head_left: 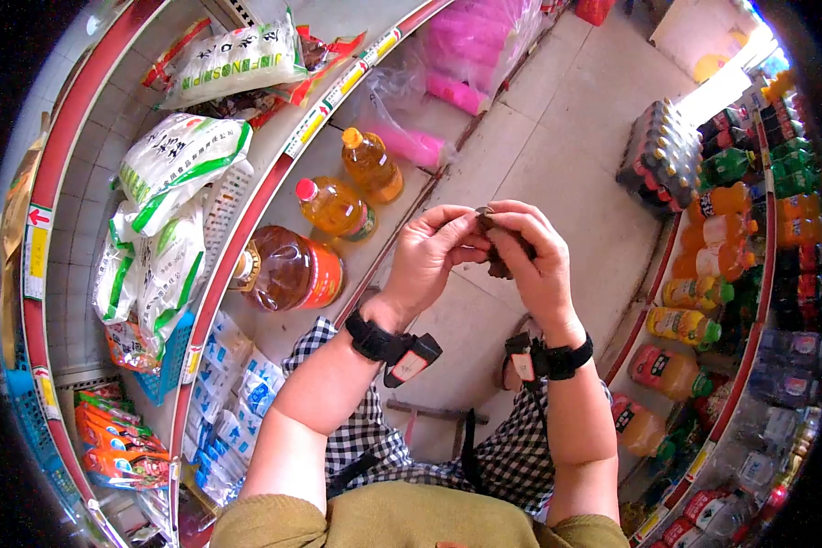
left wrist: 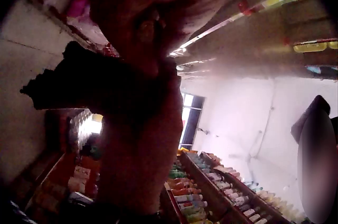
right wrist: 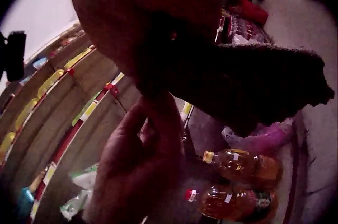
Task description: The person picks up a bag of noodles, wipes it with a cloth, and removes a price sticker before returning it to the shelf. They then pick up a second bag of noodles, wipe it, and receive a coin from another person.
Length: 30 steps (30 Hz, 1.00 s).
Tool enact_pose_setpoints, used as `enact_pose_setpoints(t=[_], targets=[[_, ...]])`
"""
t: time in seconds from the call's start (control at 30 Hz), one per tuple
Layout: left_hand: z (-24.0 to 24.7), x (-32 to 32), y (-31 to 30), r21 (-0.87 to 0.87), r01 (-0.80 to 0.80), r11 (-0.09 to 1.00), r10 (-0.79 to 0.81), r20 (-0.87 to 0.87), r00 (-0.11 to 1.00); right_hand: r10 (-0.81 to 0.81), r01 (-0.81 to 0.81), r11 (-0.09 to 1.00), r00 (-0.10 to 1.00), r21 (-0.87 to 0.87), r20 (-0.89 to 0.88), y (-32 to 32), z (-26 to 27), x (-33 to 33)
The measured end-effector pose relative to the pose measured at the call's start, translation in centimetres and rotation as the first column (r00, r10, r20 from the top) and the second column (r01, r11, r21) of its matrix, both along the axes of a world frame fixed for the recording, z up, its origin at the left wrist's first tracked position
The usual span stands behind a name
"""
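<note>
Both hands meet in front of the body at about knee level, above the floor. Between them is a small dark brown piece that looks like fabric, with a wavy, ragged edge. My left hand pinches its near end between thumb and fingertips. My right hand grips it, the fingers curled over its top and the thumb along its side. Seen from the right wrist, the dark piece hangs out sideways in shadow, its scalloped edge outlined. The left wrist view shows it as a dark silhouette beside the fingers.
At left, shelves hold white-and-green bags and orange packets. Oil bottles stand on the low ledge, near pink plastic-wrapped packs. Drink bottles line the right shelves, with a wrapped bottle pack farther back. Checkered trouser legs are below.
</note>
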<state>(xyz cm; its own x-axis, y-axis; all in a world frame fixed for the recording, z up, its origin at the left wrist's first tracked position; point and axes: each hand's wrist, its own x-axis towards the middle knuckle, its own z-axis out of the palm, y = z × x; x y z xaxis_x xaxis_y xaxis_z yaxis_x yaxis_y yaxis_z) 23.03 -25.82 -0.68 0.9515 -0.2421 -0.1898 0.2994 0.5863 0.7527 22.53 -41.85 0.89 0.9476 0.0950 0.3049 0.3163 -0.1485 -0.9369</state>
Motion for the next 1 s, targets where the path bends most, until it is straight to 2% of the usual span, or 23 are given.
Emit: enact_pose_setpoints(t=[0.03, 0.17, 0.23, 0.37, 0.47, 0.5, 0.53, 0.57, 0.6, 0.67, 0.73, 0.8, 0.87, 0.93, 1.0], targets=[[0.0, 0.0, 0.0, 0.017, -0.011, 1.0, 0.011, 0.016, 1.0, -0.014, 0.017, 1.0, 0.995, -0.023, 0.098, 0.2, -0.3, 0.2], [0.4, -0.4, -0.6, 0.126, 0.073, 0.989, -0.078, 0.042, 0.996, -0.031, 0.047, 0.991, 0.991, -0.123, 0.13, -0.2, 0.5, 0.2], [0.1, -0.5, -0.5, 0.094, 0.084, 0.992, -0.087, 0.026, 0.996, -0.076, 0.071, 0.995, 0.995, -0.065, -0.067, -0.1, 0.7, 0.0], [-0.5, -0.4, -0.5, -0.02, 0.1, 0.995, -0.101, -0.031, 0.994, -0.13, 0.124, 0.991, 0.983, -0.053, -0.129, 0.2, 1.1, 0.0], [-0.4, -0.4, -0.6, 0.024, 0.082, 0.996, -0.08, -0.075, 0.994, -0.054, 0.052, 0.998, 0.993, -0.023, -0.107, -0.1, 0.5, 0.4], [-0.5, -0.5, -0.6, 0.02, 0.082, 0.996, -0.08, -0.07, 0.994, -0.023, 0.023, 1.0, 0.986, -0.001, -0.163, -0.1, 0.6, 0.3], [-0.6, -0.5, -0.6, 0.075, 0.108, 0.991, -0.104, -0.057, 0.993, 0.006, -0.002, 1.0, 0.977, 0.019, -0.212, -0.3, 0.6, 0.3], [-0.5, -0.4, -0.7, 0.128, 0.136, 0.982, -0.132, -0.041, 0.99, -0.01, 0.041, 0.992, 0.968, 0.118, -0.252, -0.2, 0.5, 0.3], [-0.3, -0.5, -0.9, 0.113, 0.146, 0.983, -0.144, -0.018, 0.989, 0.001, 0.058, 0.983, 0.949, 0.175, -0.316, -0.2, 1.0, 0.4], [0.2, -0.8, -1.7, 0.189, 0.093, 0.978, -0.083, -0.059, 0.995, -0.137, 0.155, 0.985, 0.968, 0.07, -0.211, 0.1, 0.3, 0.6], [0.6, -1.1, -2.1, 0.366, 0.054, 0.929, -0.081, 0.057, 0.995, -0.206, 0.209, 0.978, 0.973, 0.015, -0.102, -0.1, -0.6, 0.7], [-0.4, -1.0, -2.1, 0.371, 0.061, 0.927, -0.124, 0.148, 0.981, -0.16, 0.212, 0.964, 0.944, 0.16, -0.29, -0.1, 0.3, 0.4], [-0.5, -1.2, -2.0, 0.43, 0.219, 0.876, -0.244, 0.004, 0.97, -0.131, 0.171, 0.972, 0.963, 0.161, -0.237, 0.0, 0.7, 0.3], [-0.8, -1.3, -1.8, 0.417, 0.203, 0.886, -0.226, 0.007, 0.974, -0.138, 0.171, 0.971, 0.972, 0.167, -0.192, 0.3, 0.5, 0.3], [-1.0, -1.1, -1.4, 0.494, 0.012, 0.869, -0.063, 0.086, 0.994, -0.151, 0.169, 0.977, 0.978, 0.126, -0.146, -0.3, 0.0, 0.6]])
